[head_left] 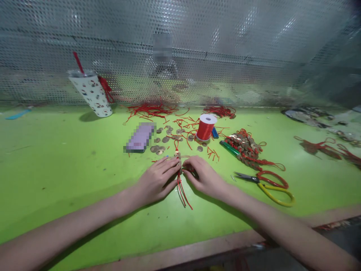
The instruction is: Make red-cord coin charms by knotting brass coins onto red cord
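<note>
On the green table [70, 158], a coin string [177, 154] lies between left hand [160, 175], fingers closed over it, and right hand [204, 175], curled close — pinch unclear; slack hold could let red cords [184, 192] slip.

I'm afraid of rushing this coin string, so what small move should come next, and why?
Perhaps draw the red cords snug with your right hand, left hand steadying the coins: the cords trail loose, and both hands are close by.
</note>
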`<state>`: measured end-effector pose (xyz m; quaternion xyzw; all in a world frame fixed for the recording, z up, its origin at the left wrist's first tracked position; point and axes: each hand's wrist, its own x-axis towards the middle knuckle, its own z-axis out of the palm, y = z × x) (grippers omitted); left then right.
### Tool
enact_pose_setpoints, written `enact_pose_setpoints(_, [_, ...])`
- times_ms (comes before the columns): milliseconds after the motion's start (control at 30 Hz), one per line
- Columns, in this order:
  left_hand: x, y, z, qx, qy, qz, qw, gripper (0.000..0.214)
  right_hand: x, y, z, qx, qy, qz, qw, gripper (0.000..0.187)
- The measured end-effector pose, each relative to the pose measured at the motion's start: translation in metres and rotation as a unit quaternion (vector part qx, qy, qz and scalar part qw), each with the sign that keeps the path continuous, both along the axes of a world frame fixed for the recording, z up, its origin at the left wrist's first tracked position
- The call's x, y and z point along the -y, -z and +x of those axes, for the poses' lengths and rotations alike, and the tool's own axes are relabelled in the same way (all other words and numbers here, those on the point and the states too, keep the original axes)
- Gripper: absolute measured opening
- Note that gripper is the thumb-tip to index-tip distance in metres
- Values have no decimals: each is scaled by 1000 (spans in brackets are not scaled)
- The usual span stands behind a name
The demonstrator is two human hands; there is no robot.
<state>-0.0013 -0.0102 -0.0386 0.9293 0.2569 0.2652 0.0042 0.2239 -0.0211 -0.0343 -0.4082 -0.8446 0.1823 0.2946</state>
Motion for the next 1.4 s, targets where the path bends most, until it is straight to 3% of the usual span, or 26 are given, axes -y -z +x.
enact_pose_setpoints(433, [7, -1, -1, -55, -8, -26, 998, 49, 3, 0, -3, -26, -5, -29, 999, 6])
enact_pose_setpoints(733, [10, -7, -2, -14, -12, -46, 999, 70, 4, -4, -2, -12, 2, -48, 999, 12])
enact_pose_setpoints(967, [18, -14, -5, 10, 36, 20, 999, 29, 4, -5, -1, -13, 0, 15, 1000, 15])
enact_pose_setpoints(1267, [16, -11, -3, 2, 35, -9, 999, 30, 9, -6, -4, -26, -34, 0, 999, 11])
enact_pose_setpoints(1400, [16, -10, -3, 20, 26, -4, 999, 20, 11, -10, -4, -14, -31, -13, 999, 10])
